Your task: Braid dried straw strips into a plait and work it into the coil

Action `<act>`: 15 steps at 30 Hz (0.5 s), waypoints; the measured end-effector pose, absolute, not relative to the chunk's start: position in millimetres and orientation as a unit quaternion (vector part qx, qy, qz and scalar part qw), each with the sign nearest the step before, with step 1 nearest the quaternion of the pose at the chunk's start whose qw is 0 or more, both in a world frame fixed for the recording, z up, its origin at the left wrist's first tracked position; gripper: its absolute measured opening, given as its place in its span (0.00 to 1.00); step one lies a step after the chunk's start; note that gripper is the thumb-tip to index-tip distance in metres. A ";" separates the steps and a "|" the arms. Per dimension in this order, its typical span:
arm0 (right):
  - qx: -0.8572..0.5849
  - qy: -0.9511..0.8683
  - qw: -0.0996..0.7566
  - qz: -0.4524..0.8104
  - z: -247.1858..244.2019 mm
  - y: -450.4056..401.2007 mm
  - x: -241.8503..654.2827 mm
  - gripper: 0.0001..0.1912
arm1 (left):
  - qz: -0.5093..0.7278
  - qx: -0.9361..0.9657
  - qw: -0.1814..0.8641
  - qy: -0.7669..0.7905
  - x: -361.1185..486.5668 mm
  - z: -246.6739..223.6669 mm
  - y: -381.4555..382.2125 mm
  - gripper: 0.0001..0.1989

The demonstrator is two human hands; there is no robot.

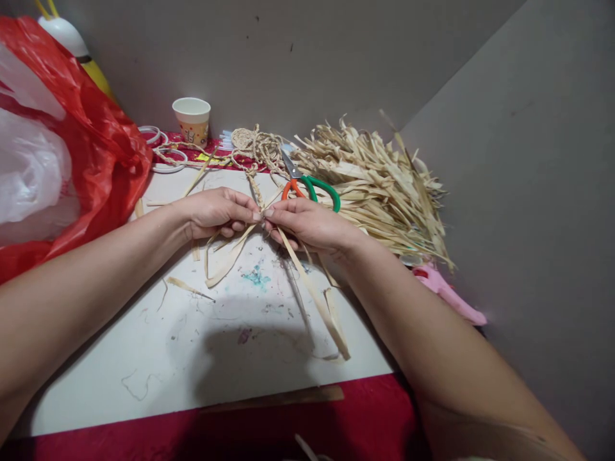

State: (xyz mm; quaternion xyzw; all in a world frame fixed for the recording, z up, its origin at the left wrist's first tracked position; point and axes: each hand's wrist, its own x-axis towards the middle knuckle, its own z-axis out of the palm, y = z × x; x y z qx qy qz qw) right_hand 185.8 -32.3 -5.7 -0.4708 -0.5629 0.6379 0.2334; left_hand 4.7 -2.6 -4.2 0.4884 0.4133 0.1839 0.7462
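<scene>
Over the white board [158, 358], my left hand [223, 213] and my right hand [307, 224] meet with thumbs almost touching. Both pinch the working end of a pale braid [254, 186] made of dry, flat husk strips. From under my fingers loose strips fan out, a long one [312, 282] toward the lower right and a looped one [230, 266] toward the lower left. The braid runs back to a coiled heap of finished braid [257, 144]. Scissors [312, 186] with green and orange handles lie just beyond my right hand.
A large bundle of dry husk strips [379, 179] lies at the right, by a pink tool [449, 294], perhaps a glue gun. At the back stand a paper cup [192, 121] and white rings [168, 161]. A red plastic bag [110, 147] fills the left. Grey walls [307, 64] enclose the back and right.
</scene>
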 end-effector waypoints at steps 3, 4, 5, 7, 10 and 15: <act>-0.470 -0.551 0.229 0.651 -7.4 -32.4 184.1 0.15 | 0.186 0.504 0.732 0.419 5.7 -5.5 -3.9 0.06; -0.470 -0.546 0.227 0.655 -8.1 -32.3 183.4 0.15 | 0.186 0.512 0.724 0.424 6.2 -5.3 -4.8 0.06; -0.469 -0.543 0.226 0.659 -8.8 -32.2 182.9 0.14 | 0.185 0.520 0.713 0.432 6.6 -4.6 -5.8 0.06; -0.465 -0.542 0.234 0.660 -10.1 -31.9 182.3 0.14 | 0.181 0.542 0.686 0.450 7.1 -1.8 -7.8 0.06; -0.467 -0.541 0.250 0.654 -11.7 -31.8 181.9 0.13 | 0.163 0.577 0.650 0.467 6.3 4.8 -8.7 0.05; -0.498 -0.552 0.254 0.618 -11.8 -33.6 177.8 0.13 | 0.155 0.638 0.565 0.500 3.7 15.0 -5.2 0.07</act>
